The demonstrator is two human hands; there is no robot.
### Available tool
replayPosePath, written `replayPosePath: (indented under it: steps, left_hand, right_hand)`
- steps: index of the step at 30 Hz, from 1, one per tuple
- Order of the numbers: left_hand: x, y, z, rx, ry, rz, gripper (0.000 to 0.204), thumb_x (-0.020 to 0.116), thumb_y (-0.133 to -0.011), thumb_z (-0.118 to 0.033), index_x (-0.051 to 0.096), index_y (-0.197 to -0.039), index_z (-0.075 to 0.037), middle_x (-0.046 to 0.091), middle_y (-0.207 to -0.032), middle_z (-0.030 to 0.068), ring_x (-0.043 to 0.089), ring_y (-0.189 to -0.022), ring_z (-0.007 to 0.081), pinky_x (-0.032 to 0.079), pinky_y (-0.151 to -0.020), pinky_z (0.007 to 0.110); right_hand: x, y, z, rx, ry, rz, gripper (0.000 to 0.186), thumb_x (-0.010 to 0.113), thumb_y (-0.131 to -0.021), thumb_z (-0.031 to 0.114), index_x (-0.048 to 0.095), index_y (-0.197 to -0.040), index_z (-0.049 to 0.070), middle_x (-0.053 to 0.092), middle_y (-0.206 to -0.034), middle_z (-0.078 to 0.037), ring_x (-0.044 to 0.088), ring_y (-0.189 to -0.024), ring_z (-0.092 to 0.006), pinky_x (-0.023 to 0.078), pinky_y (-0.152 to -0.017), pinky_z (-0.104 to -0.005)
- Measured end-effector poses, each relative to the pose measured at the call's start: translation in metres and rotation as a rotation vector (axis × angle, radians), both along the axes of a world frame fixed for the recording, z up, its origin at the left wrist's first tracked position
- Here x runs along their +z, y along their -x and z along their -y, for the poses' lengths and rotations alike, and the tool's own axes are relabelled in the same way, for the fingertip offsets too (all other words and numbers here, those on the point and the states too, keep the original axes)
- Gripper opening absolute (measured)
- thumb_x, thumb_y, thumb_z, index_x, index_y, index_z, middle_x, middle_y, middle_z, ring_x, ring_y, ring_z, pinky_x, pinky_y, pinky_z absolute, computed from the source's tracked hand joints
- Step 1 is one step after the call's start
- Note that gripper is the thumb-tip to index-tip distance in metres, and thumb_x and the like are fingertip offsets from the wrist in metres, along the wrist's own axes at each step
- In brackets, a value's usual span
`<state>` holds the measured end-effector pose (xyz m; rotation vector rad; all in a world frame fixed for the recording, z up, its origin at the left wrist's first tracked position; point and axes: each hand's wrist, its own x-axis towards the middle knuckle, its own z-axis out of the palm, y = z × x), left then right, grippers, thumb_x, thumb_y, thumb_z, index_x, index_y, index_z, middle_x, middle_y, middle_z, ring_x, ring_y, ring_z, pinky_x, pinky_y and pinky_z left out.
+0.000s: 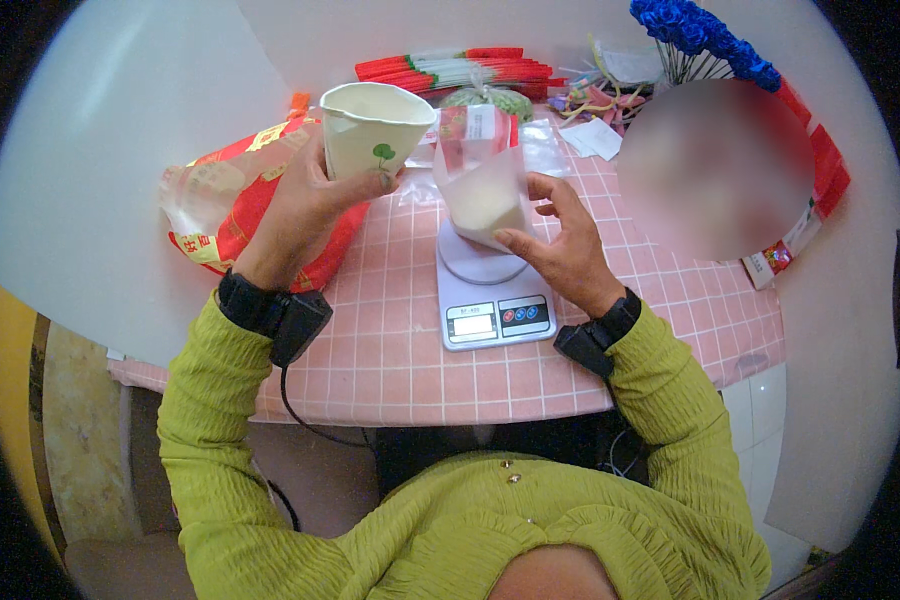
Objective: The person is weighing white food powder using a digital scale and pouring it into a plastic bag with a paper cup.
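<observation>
My left hand (312,205) grips a cream paper cup (365,140) with a green leaf print. The cup is raised and its rim is squeezed out of round; its inside shows no contents from here. My right hand (568,245) has its thumb and fingers around the side of a translucent pouch (482,195) with red print on its upper part. White powder or fine grains fill the lower part of the pouch. Directly beneath the pouch is a white kitchen scale (498,318) with a round platform and a small display; whether they touch, I cannot tell.
A red and clear plastic bag (240,205) lies at the left. Red-wrapped sticks (450,68) and a tied bag of green bits (488,98) lie at the back. Blue artificial flowers (705,40) stand at the back right, near a blurred patch. A pink checked tablecloth (370,370) covers the table.
</observation>
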<state>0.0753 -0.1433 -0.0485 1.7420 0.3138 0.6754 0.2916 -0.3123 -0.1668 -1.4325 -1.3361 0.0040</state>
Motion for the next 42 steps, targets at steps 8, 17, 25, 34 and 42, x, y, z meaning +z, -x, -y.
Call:
replayPosePath:
  steps: [8, 17, 25, 34, 42]
  left_hand:
    - [0.015, 0.0, 0.01, 0.101, -0.191, -0.122, 0.058, 0.078, -0.078, -0.017, 0.051, -0.127, 0.001, 0.062, -0.113, 0.0096, 0.061, -0.102, 0.0182, 0.05, -0.092, 0.033]
    - [0.033, -0.006, 0.006, 0.186, -0.769, -0.277, 0.052, 0.079, -0.077, -0.022, 0.057, -0.118, 0.001, 0.063, -0.104, 0.0128, 0.064, -0.097, 0.0226, 0.05, -0.083, 0.034]
    - [0.044, -0.017, 0.004, 0.105, -0.747, -0.358, 0.049, 0.08, -0.078, -0.019, 0.059, -0.117, 0.002, 0.065, -0.104, 0.0137, 0.065, -0.096, 0.0228, 0.052, -0.086, 0.034]
    - [0.049, -0.026, 0.006, 0.036, -0.663, -0.356, 0.049, 0.081, -0.078, -0.016, 0.059, -0.118, 0.001, 0.067, -0.104, 0.0127, 0.065, -0.095, 0.0208, 0.053, -0.086, 0.033]
    - [0.03, -0.018, 0.005, 0.092, -0.636, -0.247, 0.047, 0.08, -0.081, -0.018, 0.058, -0.119, 0.001, 0.067, -0.105, 0.0128, 0.066, -0.094, 0.0191, 0.055, -0.079, 0.032]
  right_hand:
    - [0.001, 0.0, 0.001, -0.004, 0.005, 0.007, 0.069, 0.085, -0.074, 0.035, 0.054, -0.129, 0.007, 0.06, -0.121, -0.014, 0.061, -0.11, -0.0266, 0.051, -0.091, -0.0413]
    - [0.004, 0.002, 0.003, -0.002, 0.002, 0.007, 0.068, 0.086, -0.074, 0.034, 0.055, -0.128, 0.006, 0.061, -0.12, -0.013, 0.061, -0.11, -0.0264, 0.051, -0.091, -0.0405]
    - [0.005, 0.002, 0.002, 0.012, -0.055, 0.024, 0.067, 0.086, -0.073, 0.032, 0.056, -0.126, 0.004, 0.061, -0.119, -0.014, 0.06, -0.11, -0.0274, 0.049, -0.094, -0.0389]
    - [0.006, 0.002, 0.005, 0.016, -0.073, 0.028, 0.066, 0.086, -0.073, 0.032, 0.056, -0.126, 0.005, 0.061, -0.12, -0.015, 0.059, -0.112, -0.03, 0.049, -0.093, -0.0404]
    - [0.008, 0.002, 0.004, 0.02, -0.081, 0.025, 0.066, 0.086, -0.073, 0.032, 0.056, -0.125, 0.006, 0.061, -0.12, -0.014, 0.059, -0.111, -0.0295, 0.05, -0.092, -0.0401]
